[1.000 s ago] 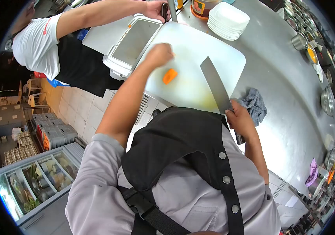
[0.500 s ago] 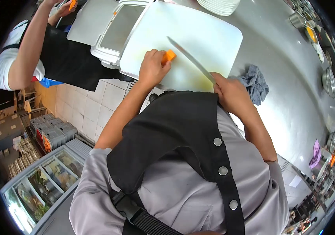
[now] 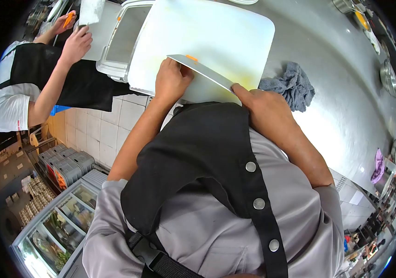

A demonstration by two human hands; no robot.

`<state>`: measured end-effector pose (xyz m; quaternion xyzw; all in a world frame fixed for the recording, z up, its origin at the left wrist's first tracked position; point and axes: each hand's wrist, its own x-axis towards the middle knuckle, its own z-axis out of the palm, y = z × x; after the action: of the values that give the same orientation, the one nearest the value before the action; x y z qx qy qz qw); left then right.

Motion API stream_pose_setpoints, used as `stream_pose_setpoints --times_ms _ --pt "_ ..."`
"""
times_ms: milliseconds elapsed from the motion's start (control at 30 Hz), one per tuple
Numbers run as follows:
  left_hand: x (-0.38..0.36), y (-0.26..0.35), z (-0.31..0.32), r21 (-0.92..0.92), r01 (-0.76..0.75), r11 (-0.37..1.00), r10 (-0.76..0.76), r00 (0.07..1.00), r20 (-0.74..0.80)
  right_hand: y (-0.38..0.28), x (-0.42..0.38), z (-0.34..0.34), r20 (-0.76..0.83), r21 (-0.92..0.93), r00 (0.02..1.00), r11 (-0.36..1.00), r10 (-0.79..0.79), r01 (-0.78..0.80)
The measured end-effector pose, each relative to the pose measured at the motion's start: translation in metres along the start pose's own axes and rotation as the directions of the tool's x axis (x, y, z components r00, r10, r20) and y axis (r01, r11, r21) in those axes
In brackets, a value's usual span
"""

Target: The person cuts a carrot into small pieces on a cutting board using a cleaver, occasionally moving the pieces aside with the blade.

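In the head view, my right hand (image 3: 265, 107) grips a knife (image 3: 205, 74) with a broad steel blade, which slants up and left over the white cutting board (image 3: 225, 32). My left hand (image 3: 172, 79) has its fingers curled at the blade's far end, holding down a piece of carrot (image 3: 192, 58). Only a small orange bit of the carrot shows past the blade; the rest, and my left fingertips, are hidden behind it. The board has pale yellow stains near its front edge.
A crumpled grey cloth (image 3: 293, 87) lies on the steel counter (image 3: 341, 120), right of the board. Left of the board stands a white lidded bin (image 3: 114, 51). Beyond it, a co-worker in a black apron (image 3: 77, 76) holds a carrot piece and a cleaver.
My right hand has brought the knife down and left, so its blade now lies against the carrot piece beside my left fingers. The co-worker's hands have lowered into view.
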<state>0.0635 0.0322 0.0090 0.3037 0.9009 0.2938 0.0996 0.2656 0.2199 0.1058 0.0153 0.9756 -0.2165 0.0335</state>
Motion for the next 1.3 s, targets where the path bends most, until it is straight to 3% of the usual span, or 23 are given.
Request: stream_pose_setpoints --times_ms 467,600,967,1300 --pt "-0.002 -0.002 -0.002 0.041 -0.072 0.997 0.073 0.997 -0.031 0.0 0.004 -0.001 0.027 -0.016 1.0 1.0 -0.003 0.003" --pt "-0.002 -0.003 -0.003 0.077 -0.16 0.984 0.165 0.984 -0.06 0.003 0.007 0.0 0.038 0.003 0.999 1.0 0.004 -0.004" --pt "-0.002 -0.006 -0.002 0.104 -0.163 0.981 0.17 0.984 -0.06 0.017 0.032 0.001 0.172 0.192 0.983 0.977 0.063 -0.096" --pt "-0.002 -0.005 -0.003 0.141 -0.174 0.975 0.183 0.982 -0.049 0.034 0.055 0.004 0.129 0.352 0.991 0.933 0.034 -0.078"
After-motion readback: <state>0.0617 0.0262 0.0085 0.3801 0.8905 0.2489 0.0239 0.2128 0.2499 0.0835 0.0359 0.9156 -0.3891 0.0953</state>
